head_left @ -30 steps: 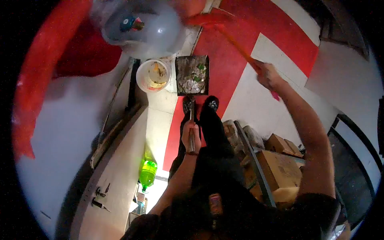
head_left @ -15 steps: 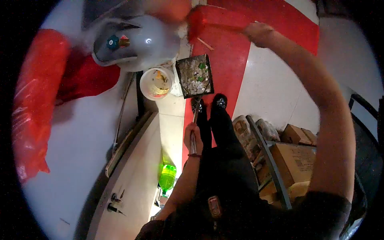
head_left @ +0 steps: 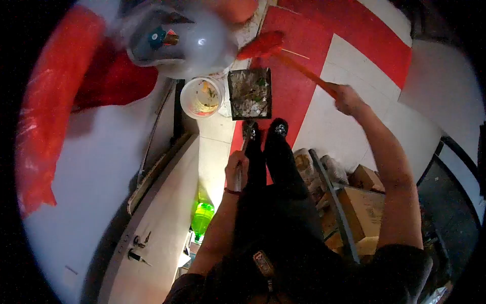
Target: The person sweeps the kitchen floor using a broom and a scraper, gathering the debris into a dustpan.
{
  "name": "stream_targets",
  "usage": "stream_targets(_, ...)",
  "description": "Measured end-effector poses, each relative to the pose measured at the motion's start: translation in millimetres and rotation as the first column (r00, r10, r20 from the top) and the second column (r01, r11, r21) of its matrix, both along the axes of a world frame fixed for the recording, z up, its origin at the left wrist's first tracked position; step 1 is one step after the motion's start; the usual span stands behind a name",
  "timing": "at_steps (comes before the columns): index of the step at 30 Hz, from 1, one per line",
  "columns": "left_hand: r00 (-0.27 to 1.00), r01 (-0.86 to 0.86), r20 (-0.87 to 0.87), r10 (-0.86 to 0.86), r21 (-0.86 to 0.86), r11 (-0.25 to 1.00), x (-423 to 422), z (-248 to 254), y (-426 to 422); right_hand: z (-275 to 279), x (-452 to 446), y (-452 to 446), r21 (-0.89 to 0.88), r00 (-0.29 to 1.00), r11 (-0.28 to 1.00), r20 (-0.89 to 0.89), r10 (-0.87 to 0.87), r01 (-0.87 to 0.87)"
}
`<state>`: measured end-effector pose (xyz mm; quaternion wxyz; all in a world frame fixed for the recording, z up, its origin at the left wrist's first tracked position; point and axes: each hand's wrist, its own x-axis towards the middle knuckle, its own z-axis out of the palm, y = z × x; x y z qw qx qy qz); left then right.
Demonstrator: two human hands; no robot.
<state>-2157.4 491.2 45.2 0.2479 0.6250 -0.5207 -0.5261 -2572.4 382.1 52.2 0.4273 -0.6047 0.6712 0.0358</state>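
Observation:
My left hand (head_left: 236, 169) is wrapped round the metal handle of a dustpan (head_left: 250, 96). The square pan lies in front of my shoes, with pale debris and green scraps in it. Out to the right, my right hand (head_left: 348, 99) grips the orange-red stick of a broom (head_left: 260, 45). Its red head is just beyond the pan's far edge, beside a gas cylinder. A thin pale stick (head_left: 295, 53) rests on the red floor close to the broom head. Left of the pan stands a white bucket (head_left: 188, 98) with food-like scraps at its bottom.
The grey gas cylinder (head_left: 207, 48) stands at the upper left, near red plastic sheeting (head_left: 63, 106). An ajar door (head_left: 152, 223) with a key in its lock is at my left, by a green bottle (head_left: 203, 221). Cardboard boxes (head_left: 362, 210) sit on a metal rack at right.
My right hand has come lower and nearer, and the broom head has swung towards the dustpan. The dustpan stays in my left hand. The view has shifted slightly.

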Motion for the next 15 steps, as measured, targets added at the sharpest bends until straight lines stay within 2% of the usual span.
stream_targets(1, 0.999, 0.047, 0.022, -0.045, -0.075, 0.996, -0.6, 8.7, -4.8, 12.7, -23.9, 9.4, 0.006, 1.000, 1.000, 0.006, -0.011, 0.011)
stream_targets(2, 0.995, 0.091, 0.048, -0.085, -0.149, 0.985, -1.6, 18.0, -10.0, 32.7, -36.8, 16.4, 0.031, 0.996, 0.998, -0.073, -0.057, 0.059)
stream_targets(3, 0.998, 0.051, -0.010, -0.054, -0.202, 0.978, -4.4, 20.2, -5.0, 46.4, -49.2, 29.3, 0.055, 0.983, 0.992, -0.151, -0.104, 0.114)
stream_targets(4, 0.992, 0.118, 0.061, -0.107, -0.217, 0.969, -7.0, 31.4, -2.8, 47.3, -53.9, 36.7, -0.059, 0.971, 0.970, -0.018, -0.237, 0.236)
stream_targets(5, 0.978, 0.188, 0.132, -0.161, -0.233, 0.954, -7.9, 39.8, -4.0, 41.9, -54.9, 36.5, -0.068, 0.970, 0.968, -0.017, -0.243, 0.241)
stream_targets(6, 0.977, 0.198, 0.123, -0.174, -0.223, 0.954, -4.0, 33.9, 3.5, 29.0, -54.3, 33.3, 0.067, 0.898, 0.895, -0.034, -0.439, 0.441)
stream_targets(7, 0.975, 0.211, 0.113, -0.191, -0.210, 0.954, 1.7, 27.1, 14.0, 28.8, -42.7, 26.1, 0.200, 0.785, 0.762, -0.076, -0.615, 0.616)
stream_targets(8, 0.960, 0.279, 0.079, -0.268, -0.303, 0.911, 1.9, 29.5, 11.9, 3.4, -35.2, 22.0, 0.202, 0.761, 0.740, -0.054, -0.646, 0.642)
stream_targets(9, 0.963, 0.267, 0.089, -0.253, -0.231, 0.936, 6.0, 25.2, 16.2, -43.8, -30.1, 18.7, 0.214, 0.741, 0.718, -0.038, -0.671, 0.662)
stream_targets(10, 0.943, 0.330, 0.116, -0.312, -0.209, 0.920, 18.9, 25.5, 11.5, -91.7, -8.2, 31.5, 0.078, 0.883, 0.880, -0.063, -0.465, 0.469)
stream_targets(11, 0.915, 0.399, 0.138, -0.379, -0.176, 0.900, 32.5, 24.8, 2.5, -137.6, 14.2, 43.1, -0.078, 0.955, 0.966, -0.149, -0.255, 0.245)
stream_targets(12, 0.916, 0.400, 0.112, -0.384, -0.288, 0.870, 32.9, 22.8, -0.7, -137.7, 44.9, 70.6, 0.084, 0.883, 0.885, 0.072, -0.463, 0.458)
stream_targets(13, 0.913, 0.407, 0.109, -0.393, -0.280, 0.869, 31.7, 19.4, -4.6, -128.0, 70.5, 99.3, 0.282, 0.706, 0.748, 0.250, -0.662, 0.601)
stream_targets(15, 0.928, 0.372, 0.109, -0.356, -0.284, 0.884, 31.1, 24.3, -5.4, -22.6, 90.7, 140.2, -0.015, 0.906, 0.939, 0.271, -0.326, 0.343)
